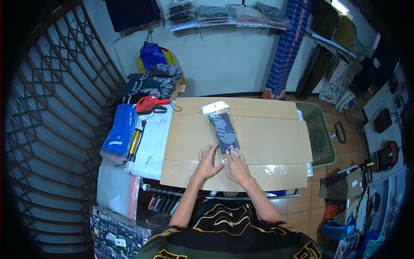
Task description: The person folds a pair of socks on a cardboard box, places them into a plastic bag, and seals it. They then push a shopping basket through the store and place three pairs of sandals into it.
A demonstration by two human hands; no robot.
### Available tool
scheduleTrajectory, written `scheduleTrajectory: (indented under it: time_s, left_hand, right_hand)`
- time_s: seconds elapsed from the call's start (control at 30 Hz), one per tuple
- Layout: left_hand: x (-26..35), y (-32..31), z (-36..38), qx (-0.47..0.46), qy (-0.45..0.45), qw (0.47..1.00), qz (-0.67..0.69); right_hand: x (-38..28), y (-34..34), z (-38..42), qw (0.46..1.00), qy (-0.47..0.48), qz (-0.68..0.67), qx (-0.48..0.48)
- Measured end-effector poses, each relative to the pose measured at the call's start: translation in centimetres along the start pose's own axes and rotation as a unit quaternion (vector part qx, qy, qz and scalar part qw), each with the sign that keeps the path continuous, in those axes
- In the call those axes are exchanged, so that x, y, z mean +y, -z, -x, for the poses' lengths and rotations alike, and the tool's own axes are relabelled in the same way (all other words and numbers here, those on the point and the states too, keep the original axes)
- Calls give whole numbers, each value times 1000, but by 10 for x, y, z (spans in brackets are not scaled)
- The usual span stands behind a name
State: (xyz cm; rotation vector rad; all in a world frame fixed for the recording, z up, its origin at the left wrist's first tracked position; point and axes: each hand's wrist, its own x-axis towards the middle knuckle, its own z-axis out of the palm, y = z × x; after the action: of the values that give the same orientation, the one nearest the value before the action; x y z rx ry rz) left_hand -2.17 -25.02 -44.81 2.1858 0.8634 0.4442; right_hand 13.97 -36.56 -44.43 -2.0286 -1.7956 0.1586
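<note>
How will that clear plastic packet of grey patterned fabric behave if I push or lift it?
The clear plastic packet is probably light, being slim, and likely floppy, since its contents look like cloth. Its glossy surface may slide over the flat brown cardboard.

Cardboard (271, 140) right of 1 bagged packet (224, 131) offers passage; at left, a red tool (148, 103) and blue bag (119, 125) form obstacles.

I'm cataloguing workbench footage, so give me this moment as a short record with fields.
Surface: brown cardboard
Main item: clear packet with dark grey patterned contents, lying flat
Left hand: fingers spread, beside the packet's near end; contact unclear
Right hand: fingertips on the packet's near end
Left of cardboard: red handheld tool, blue packaged item, yellow-and-black tube
Right of cardboard: green basket, lower down
</note>
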Motion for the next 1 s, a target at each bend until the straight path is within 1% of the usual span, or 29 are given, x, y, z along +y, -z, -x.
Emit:
scheduleTrajectory:
  time_s: [0.03, 0.07, 0.1, 0.13, 0.17, 0.23, 0.3, 0.33, 0.43, 0.53, 0.63, 0.73, 0.83, 0.93, 1.0]
  left_hand:
    - [-2, 1, 1, 2, -4, 1000, 5]
    - [-4, 1, 2, 4, -8, 1000, 10]
    - [-1, 3, 1, 4, -13, 1000, 17]
    - [0, 6, 1, 1, -10, 1000, 22]
    - [1, 8, 1, 3, -8, 1000, 22]
    - [4, 10, -1, 7, -4, 1000, 23]
    - [6, 7, -3, 56, 11, 996, 68]
    - [6, 5, -4, 80, 18, 993, 91]
    - [-1, -6, -15, 137, 55, 969, 198]
    - [-4, -11, -17, 132, 43, 984, 115]
    - [-10, -18, -17, 157, 32, 978, 134]
    - [-13, -17, -18, 150, 42, 969, 193]
    - [-6, -13, -16, 137, 90, 956, 244]
    - [-11, -16, -17, 159, 72, 955, 240]
    - [-15, -15, -17, 153, 70, 956, 241]
  right_hand:
    - [1, 9, 0, 1000, 22, 2, 21]
    - [3, 18, -2, 996, -33, -85, -10]
    - [2, 35, -4, 981, -89, -170, -42]
    - [3, 45, -4, 954, -145, -253, -74]
    - [8, 47, -5, 958, -169, -233, -5]
    - [21, 43, -6, 949, -215, -189, 131]
    - [51, 19, -14, 926, -238, -227, 185]
    - [57, 18, -17, 913, -249, -245, 213]
    - [66, 30, -24, 931, -252, -239, 111]
    - [74, 28, -31, 938, -245, -240, 57]
    - [78, 27, -37, 940, -244, -237, 37]
    - [80, 25, -39, 941, -237, -242, 18]
    - [76, 30, -40, 942, -237, -239, 3]
    - [82, 22, -39, 937, -236, -259, 6]
    - [86, 18, -38, 940, -232, -250, 29]
